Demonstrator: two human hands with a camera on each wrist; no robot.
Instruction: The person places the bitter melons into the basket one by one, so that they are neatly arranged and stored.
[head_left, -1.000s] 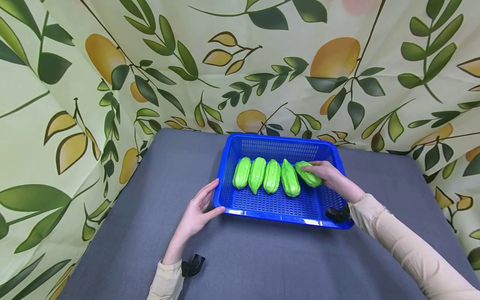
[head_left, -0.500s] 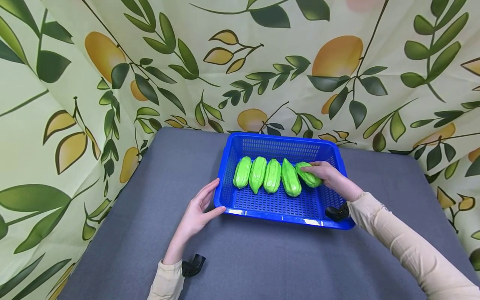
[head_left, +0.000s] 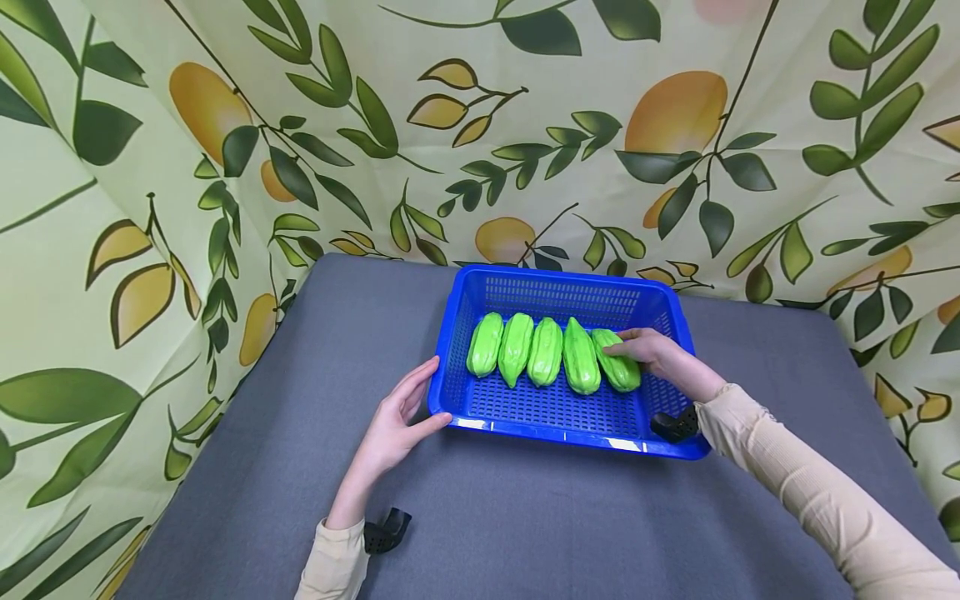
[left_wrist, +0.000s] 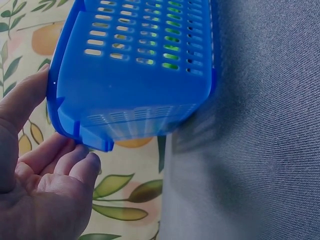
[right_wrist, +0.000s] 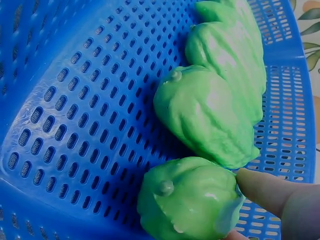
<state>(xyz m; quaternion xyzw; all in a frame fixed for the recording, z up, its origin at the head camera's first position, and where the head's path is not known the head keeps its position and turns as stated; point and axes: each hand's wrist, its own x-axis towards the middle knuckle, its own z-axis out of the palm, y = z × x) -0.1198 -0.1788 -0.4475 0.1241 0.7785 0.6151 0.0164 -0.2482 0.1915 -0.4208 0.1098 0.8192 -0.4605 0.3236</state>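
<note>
In the head view, a blue perforated plastic basket [head_left: 570, 433] holds a row of bright green, ridged bitter melons [head_left: 545, 352]. My right hand [head_left: 660, 357] is inside the basket and holds the rightmost bitter melon [head_left: 621, 372] between thumb and fingers. The right wrist view shows the thumb on the side of this bitter melon [right_wrist: 187, 200]; most of the other fingers are hidden. My left hand [head_left: 393, 421] holds the basket's near left corner, thumb on the front rim and fingers at the left rim. In the left wrist view, several fingers [left_wrist: 82, 167] curl beside the rim.
The basket stands on a table with a grey cloth [head_left: 525, 517]. A fabric backdrop [head_left: 360, 167] printed with leaves and fruit rises behind and along the left side. A black wrist mount [head_left: 386, 532] sits on the left wrist, another mount [head_left: 675, 427] on the right.
The rightmost bitter melon has turned, its near end swinging toward me, so it lies closer to parallel with its neighbour. The right fingers shifted slightly with it. Left hand and basket stay put.
</note>
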